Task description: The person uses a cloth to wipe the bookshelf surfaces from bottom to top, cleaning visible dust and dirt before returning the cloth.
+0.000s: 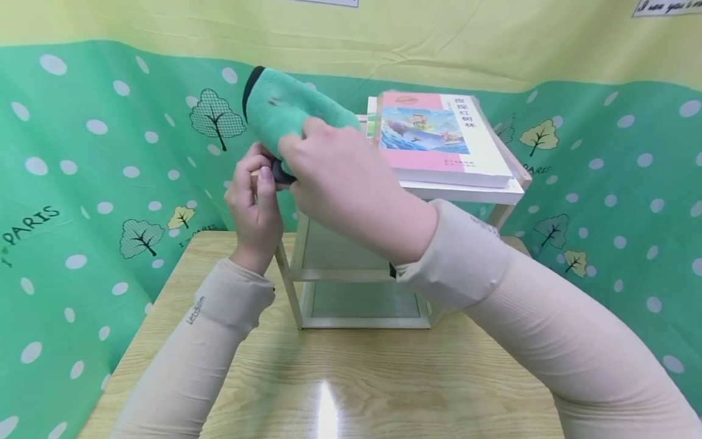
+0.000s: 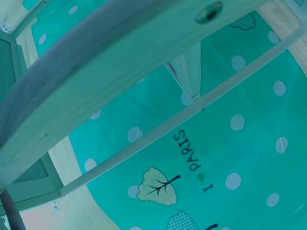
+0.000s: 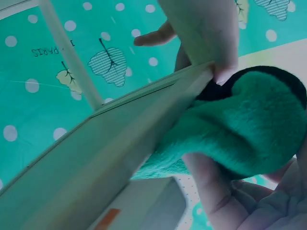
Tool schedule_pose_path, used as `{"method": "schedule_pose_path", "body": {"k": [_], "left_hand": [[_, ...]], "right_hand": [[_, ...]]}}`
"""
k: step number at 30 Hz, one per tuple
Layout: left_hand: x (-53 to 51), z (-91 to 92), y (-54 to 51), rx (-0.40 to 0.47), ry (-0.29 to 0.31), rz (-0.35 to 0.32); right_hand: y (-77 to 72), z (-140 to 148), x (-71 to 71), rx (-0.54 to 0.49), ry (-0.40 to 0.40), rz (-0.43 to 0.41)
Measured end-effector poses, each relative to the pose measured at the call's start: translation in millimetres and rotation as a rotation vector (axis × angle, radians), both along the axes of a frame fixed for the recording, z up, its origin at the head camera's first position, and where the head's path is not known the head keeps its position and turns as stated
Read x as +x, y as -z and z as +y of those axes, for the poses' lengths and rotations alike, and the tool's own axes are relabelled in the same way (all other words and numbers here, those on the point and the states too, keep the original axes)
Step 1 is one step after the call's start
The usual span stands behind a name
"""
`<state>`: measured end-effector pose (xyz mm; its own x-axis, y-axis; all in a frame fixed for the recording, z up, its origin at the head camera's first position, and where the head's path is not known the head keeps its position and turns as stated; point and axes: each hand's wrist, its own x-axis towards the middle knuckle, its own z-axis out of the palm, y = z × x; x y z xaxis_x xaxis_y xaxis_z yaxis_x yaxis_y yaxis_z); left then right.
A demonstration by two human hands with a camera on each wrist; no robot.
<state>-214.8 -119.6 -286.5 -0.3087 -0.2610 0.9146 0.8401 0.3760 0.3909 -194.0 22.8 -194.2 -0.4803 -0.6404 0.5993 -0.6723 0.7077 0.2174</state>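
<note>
A green plush piece with black edging [image 1: 298, 100] sits above the left end of a white wooden shelf rack [image 1: 466, 194]. My right hand [image 1: 342, 180] grips it from above. In the right wrist view the plush [image 3: 259, 120] bulges over the rack's edge, with the right hand's fingers [image 3: 211, 184] curled under it. My left hand [image 1: 255, 204] holds the rack's left front corner, thumb close to the black edging. A curved wooden bar of the rack [image 2: 110, 62] fills the upper part of the left wrist view; the left hand's grip is hidden there.
A stack of books [image 1: 433, 140] lies on the rack's top tier, right of the plush. Lower tiers [image 1: 364, 305] show beneath. The rack stands on a wooden table [image 1: 384, 378] before a green and yellow curtain [image 1: 603, 183].
</note>
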Motion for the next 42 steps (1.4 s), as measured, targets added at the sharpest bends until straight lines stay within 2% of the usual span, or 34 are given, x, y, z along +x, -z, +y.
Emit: {"method": "schedule_pose_path", "body": {"k": [5,8,11,16,21,24,30,36,42], "left_hand": [[1.5,-1.9,2.7,-0.005,-0.059,-0.029],[1.8,-2.7,3.8,-0.008,-0.063,-0.033],[1.5,-3.3,4.1,-0.011,-0.057,-0.03],[0.6,-3.7,2.4,0.004,0.008,-0.011],[-0.1,-2.2,0.4,0.018,0.077,0.007],[-0.8,-1.0,-0.3,0.022,0.082,0.015],[-0.5,-0.2,-1.9,0.021,0.073,0.021],[-1.1,0.9,-2.8,0.029,0.073,0.031],[-4.3,3.6,-3.4,0.044,0.103,0.063]], "right_hand": [[28.8,-8,-27.3,0.012,0.014,0.058],[32.3,-11,-33.2,0.012,0.021,0.054],[20.2,-8,-22.1,0.01,0.005,0.02],[-18.1,-7,13.3,0.068,0.034,-0.13],[-38.4,-9,25.9,0.102,0.069,-0.239],[-42.7,-10,30.1,0.111,0.094,-0.266],[-40.1,-12,32.4,0.11,0.118,-0.225],[-37.9,-13,27.4,0.1,0.114,-0.204],[-35.2,-14,17.7,0.135,0.195,-0.238]]}}
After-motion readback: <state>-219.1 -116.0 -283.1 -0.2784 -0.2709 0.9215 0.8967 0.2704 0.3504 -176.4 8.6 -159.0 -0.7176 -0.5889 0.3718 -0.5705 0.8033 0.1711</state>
